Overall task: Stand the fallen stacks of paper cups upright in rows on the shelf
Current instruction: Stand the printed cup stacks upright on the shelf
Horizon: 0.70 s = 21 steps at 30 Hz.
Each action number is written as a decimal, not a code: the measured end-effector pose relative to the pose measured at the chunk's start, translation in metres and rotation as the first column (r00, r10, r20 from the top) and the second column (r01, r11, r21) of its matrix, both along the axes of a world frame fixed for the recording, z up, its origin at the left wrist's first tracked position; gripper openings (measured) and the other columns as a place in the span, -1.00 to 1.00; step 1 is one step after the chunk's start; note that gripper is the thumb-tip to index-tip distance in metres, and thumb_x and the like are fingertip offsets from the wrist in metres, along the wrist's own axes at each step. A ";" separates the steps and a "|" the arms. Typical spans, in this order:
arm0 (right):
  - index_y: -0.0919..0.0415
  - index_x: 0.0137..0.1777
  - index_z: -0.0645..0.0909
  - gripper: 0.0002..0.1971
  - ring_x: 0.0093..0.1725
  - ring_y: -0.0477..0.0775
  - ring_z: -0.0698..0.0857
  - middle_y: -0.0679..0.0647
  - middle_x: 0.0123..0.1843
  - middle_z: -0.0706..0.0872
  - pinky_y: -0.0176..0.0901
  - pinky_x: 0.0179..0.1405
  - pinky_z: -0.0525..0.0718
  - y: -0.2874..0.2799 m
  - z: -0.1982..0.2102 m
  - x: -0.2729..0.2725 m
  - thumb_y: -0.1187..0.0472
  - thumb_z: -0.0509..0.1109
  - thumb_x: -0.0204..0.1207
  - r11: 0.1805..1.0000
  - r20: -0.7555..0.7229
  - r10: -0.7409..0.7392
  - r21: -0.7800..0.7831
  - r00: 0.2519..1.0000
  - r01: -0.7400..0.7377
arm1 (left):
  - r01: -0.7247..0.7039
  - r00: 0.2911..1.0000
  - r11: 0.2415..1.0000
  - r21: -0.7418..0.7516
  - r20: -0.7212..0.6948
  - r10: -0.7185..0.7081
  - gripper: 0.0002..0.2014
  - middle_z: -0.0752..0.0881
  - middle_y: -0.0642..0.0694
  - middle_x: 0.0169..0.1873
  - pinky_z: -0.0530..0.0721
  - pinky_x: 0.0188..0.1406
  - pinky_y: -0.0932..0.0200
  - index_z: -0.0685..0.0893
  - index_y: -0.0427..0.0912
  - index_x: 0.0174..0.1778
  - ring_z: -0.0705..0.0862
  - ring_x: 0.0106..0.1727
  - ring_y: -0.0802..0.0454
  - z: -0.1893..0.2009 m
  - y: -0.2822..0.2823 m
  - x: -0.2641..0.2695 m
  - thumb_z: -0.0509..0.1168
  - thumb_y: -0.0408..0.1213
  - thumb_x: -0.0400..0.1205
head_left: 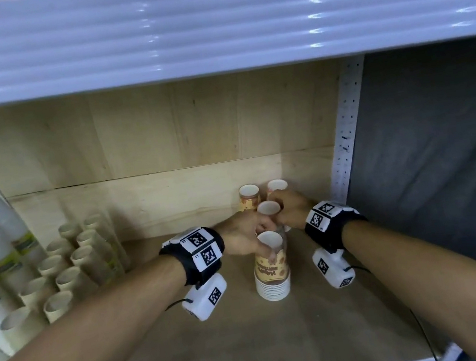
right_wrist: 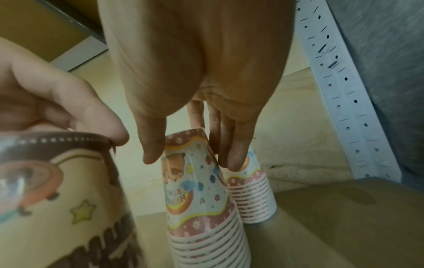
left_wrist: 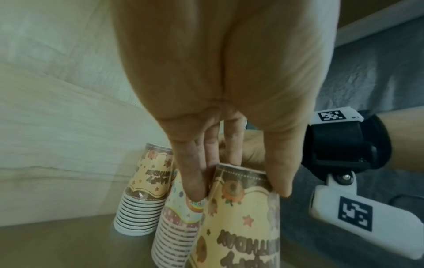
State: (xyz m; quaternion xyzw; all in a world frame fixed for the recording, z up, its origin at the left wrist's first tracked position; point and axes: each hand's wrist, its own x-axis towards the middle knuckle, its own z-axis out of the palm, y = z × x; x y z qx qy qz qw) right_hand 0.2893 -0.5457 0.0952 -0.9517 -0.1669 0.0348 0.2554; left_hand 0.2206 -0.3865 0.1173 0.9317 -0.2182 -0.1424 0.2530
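Yellow cup stack [head_left: 272, 269] upright, top gripped by left hand [head_left: 244, 236].

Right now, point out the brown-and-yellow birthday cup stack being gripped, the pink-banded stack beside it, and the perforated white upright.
brown-and-yellow birthday cup stack [head_left: 272, 269]: head view, printed side
pink-banded stack [right_wrist: 197, 192]: right wrist view, printed side
perforated white upright [head_left: 346, 137]: head view, mid-length

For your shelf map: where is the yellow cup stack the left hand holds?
Head view: the yellow stack stands upright right of centre on the shelf, nearest the front, before the pink stack, left hand gripping its top.
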 end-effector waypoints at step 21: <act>0.04 0.26 0.58 -0.47 0.20 0.12 0.68 0.04 0.21 0.70 0.07 0.20 0.71 -0.035 0.004 0.004 0.14 0.56 0.25 0.992 -0.052 -0.115 0.048 0.992 0.118 | -0.257 0.963 0.966 0.035 0.096 0.252 -0.56 0.71 0.00 -0.01 0.68 -0.08 0.11 0.72 -0.03 0.13 0.68 0.04 0.00 0.001 0.015 0.041 0.59 -0.05 0.34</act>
